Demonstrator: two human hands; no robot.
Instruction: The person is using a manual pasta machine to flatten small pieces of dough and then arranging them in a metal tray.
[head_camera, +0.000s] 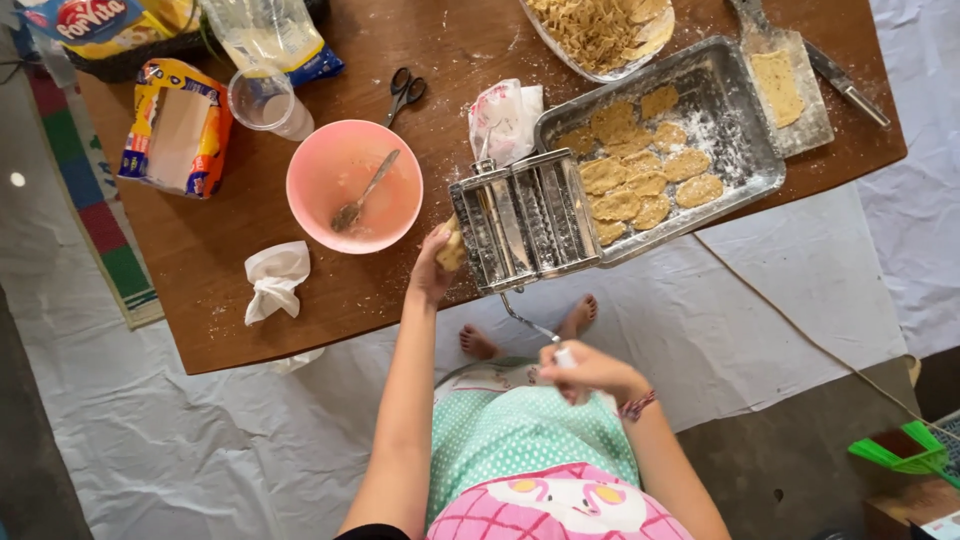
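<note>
Left grip pressing dough, beside pasta roller

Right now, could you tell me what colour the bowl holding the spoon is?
Pink: the bowl shows best in the head view.

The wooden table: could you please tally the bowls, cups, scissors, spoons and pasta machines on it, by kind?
Round pink plastic bowl: 1
Clear plastic cup: 1
Black-handled scissors: 1
Metal spoon, lying in the bowl: 1
Silver hand-cranked pasta machine: 1
Total: 5
</note>
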